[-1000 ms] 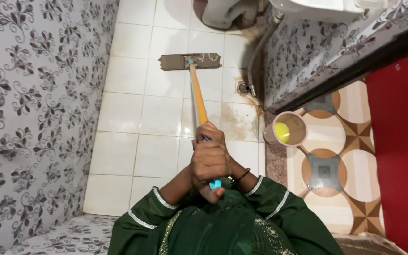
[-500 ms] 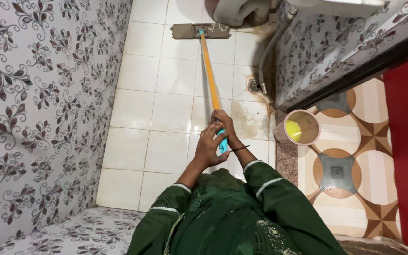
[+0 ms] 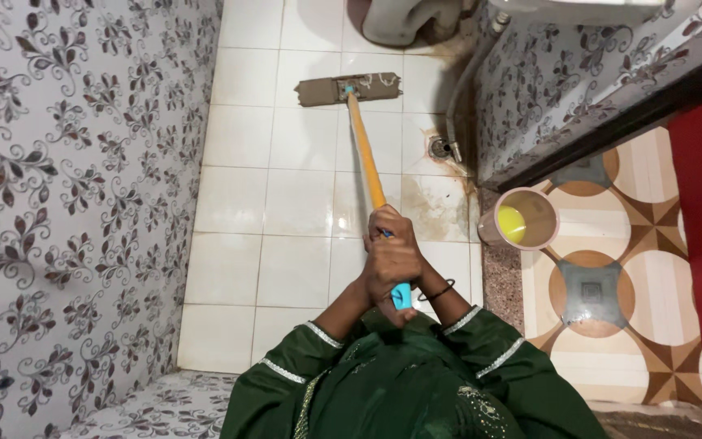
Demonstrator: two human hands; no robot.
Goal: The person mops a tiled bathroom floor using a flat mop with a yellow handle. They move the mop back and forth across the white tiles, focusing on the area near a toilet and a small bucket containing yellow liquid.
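Now the flat grey-brown mop head (image 3: 348, 89) sits on the white floor tiles (image 3: 298, 203), pulled back nearer from the base of the white toilet (image 3: 404, 18) it touched half a second ago. Both the left hand (image 3: 387, 262) and right hand (image 3: 402, 286) clasp tightly around the orange pole's blue grip (image 3: 400, 294), drawn in toward the green sleeves; a beige mug of yellow liquid (image 3: 522, 219) stands at right.

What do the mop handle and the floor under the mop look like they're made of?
The mop handle looks like painted metal or plastic: smooth, even orange, with a blue plastic-looking grip end. The floor looks like glazed ceramic tile: glossy white squares with grout lines, stained brown near the drain.
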